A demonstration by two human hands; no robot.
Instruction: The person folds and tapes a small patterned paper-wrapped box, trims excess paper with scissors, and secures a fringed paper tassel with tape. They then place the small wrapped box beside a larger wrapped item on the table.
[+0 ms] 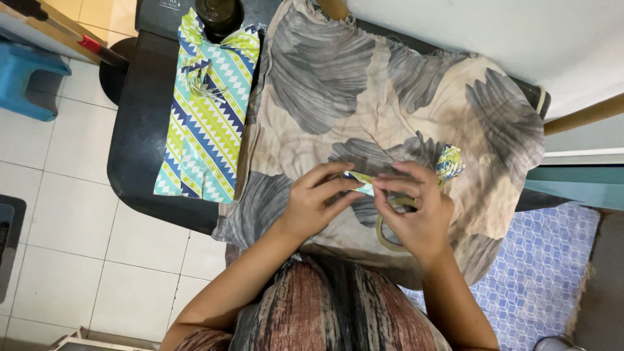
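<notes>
Between both hands sits a small scrap of patterned paper (pixel 359 184), pinched by the left hand (pixel 315 201) and the right hand (pixel 416 208) together. Under the right palm hangs a tape ring (pixel 390 224). Just beyond the right fingers lies a crumpled paper ball (pixel 450 162); far off past the left hand, a wrapped box (pixel 205 107) on the dark table (pixel 140 130).

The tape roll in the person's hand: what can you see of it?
The tape roll is a ring of clear, yellowish tape with an open centre. It hangs around the fingers of the right hand, partly hidden by them, just above the beige and grey patterned cloth on the table. Both hands meet over it: the left hand and the right pinch a small folded piece of patterned paper just above the ring.
</notes>
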